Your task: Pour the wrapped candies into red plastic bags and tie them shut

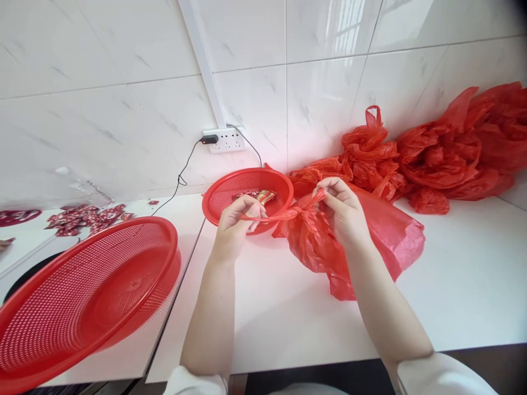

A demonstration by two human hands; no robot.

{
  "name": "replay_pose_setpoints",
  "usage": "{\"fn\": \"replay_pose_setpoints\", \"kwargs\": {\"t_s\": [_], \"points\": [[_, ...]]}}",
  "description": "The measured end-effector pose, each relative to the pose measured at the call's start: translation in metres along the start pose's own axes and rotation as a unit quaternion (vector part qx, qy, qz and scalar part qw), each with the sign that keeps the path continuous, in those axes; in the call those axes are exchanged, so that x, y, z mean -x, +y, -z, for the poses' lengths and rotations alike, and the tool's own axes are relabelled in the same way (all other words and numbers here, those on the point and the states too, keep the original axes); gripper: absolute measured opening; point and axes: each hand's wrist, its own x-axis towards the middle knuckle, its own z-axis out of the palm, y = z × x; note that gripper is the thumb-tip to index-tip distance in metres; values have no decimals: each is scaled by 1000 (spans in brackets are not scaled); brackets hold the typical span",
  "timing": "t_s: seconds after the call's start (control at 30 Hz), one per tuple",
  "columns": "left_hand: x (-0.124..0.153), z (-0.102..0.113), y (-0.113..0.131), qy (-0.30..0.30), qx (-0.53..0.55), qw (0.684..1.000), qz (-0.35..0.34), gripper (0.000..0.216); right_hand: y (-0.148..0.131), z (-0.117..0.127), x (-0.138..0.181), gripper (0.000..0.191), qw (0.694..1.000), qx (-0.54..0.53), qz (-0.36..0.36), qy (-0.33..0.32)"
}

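Observation:
A red plastic bag (315, 244) is stretched between my two hands above the white table. My left hand (242, 213) pinches one twisted end or handle of it, pulled out to the left. Closed on another gathered part of the same bag is my right hand (340, 208). The crumpled body of the bag hangs below and between them, and whether anything is inside cannot be seen. Just behind my left hand stands a small red plastic basket (218, 195) with a few shiny wrapped packets (265, 196) in it.
Crumpled red bags (444, 153) are heaped along the wall at right. A large red basket (123, 285) stands at left, with red printed packets (88, 216) behind it. A power strip (228, 140) with cables is on the tiled wall. Another person's fingers (6, 244) show at far left.

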Motion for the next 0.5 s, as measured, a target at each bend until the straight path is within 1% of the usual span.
{"fn": "replay_pose_setpoints", "kwargs": {"t_s": [0.07, 0.2, 0.27, 0.33, 0.4, 0.43, 0.5], "points": [[1, 4, 4, 9, -1, 1000, 0, 10, -7, 3, 0, 10, 999, -22, -8, 24], [3, 18, 13, 11, 20, 1000, -1, 27, -24, 17, -2, 20, 996, -64, -46, 50], [4, 28, 18, 29, 33, 999, -4, 28, -34, 27, -3, 26, 995, -62, -48, 66], [5, 37, 23, 67, 26, 997, 9, 28, -43, 36, -1, 31, 994, -56, -41, 83], [7, 42, 27, 101, -1, 994, 29, 33, -52, 41, 2, 30, 993, -52, -23, 101], [8, 43, 28, 106, -13, 994, 31, 34, -56, 43, 5, 28, 992, -50, -7, 112], [9, 42, 30, 84, -27, 996, 15, 28, -65, 45, 11, 24, 991, -46, 34, 125]]}}
